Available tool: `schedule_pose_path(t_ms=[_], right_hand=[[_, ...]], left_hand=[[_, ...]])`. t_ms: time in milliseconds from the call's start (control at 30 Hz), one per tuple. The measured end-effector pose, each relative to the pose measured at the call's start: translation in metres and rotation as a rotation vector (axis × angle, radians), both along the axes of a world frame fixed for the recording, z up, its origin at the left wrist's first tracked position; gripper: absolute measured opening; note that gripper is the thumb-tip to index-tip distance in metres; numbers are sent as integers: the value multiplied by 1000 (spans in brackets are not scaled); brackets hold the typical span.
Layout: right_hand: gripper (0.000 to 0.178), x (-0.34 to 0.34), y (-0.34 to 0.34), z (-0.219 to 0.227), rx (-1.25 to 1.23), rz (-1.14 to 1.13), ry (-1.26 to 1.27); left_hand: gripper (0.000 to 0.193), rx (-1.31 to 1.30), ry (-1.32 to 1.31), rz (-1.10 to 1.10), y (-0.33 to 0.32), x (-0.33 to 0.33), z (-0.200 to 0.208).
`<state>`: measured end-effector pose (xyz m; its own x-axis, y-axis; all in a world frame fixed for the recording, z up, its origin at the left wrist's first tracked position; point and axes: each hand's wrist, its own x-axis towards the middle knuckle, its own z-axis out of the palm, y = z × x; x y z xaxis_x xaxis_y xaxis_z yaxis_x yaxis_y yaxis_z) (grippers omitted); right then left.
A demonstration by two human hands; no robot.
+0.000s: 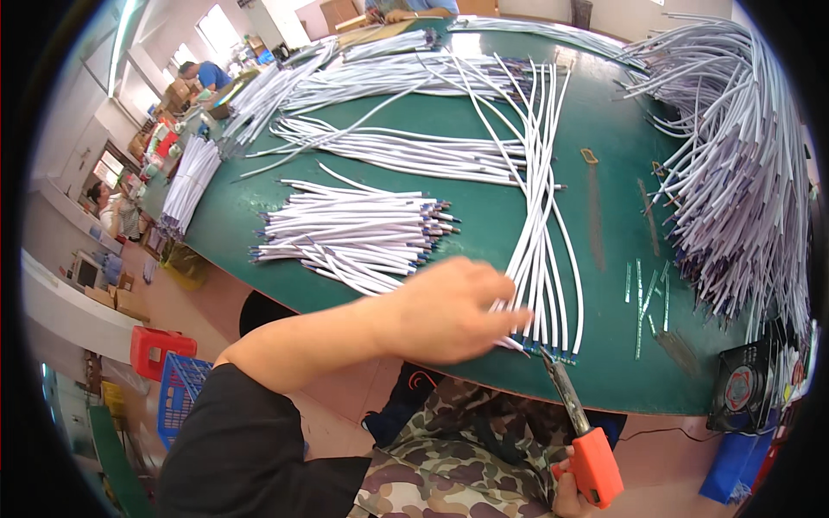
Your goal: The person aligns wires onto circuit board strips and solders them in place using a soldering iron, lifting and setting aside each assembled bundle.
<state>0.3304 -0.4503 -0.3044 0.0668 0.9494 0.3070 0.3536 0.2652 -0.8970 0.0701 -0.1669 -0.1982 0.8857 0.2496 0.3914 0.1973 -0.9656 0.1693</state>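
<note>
My left hand (458, 311) reaches across the table's near edge, fingers pinched at the lower ends of a fanned row of white cables (540, 233). It appears to grip a white cable, though motion blurs the fingertips. From below, my right hand (572, 494) is closed around the orange handle of a soldering gun (596, 466). The gun's metal tip points up to the cable ends, where small green strips (563, 356) lie. Whether tip and ends touch is too small to tell. Beside my left forearm lies a stack of short white cables (345, 226).
More cable bundles (406, 151) cover the green table (604, 112). A tall heap of cables (734, 164) stands at right, near loose green strips (641, 306) and a black fan (741, 387). A blue basket (180, 393) and red stool (160, 350) stand at left. Other people work farther off.
</note>
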Motion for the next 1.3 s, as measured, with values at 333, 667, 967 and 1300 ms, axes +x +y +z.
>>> schedule_pose_path(t_ms=[333, 667, 967, 1300], right_hand=[[38, 6, -12, -20, -224, 68, 209], [37, 8, -35, -41, -261, -201, 387], [39, 10, -44, -36, -155, -187, 233], [35, 7, -51, -39, -150, -186, 240]], left_hand=[[20, -466, 270, 659, 140, -92, 13], [37, 48, 12, 285, 104, -47, 40], [33, -294, -7, -135, 14, 25, 10], [22, -230, 60, -137, -2, 30, -12]])
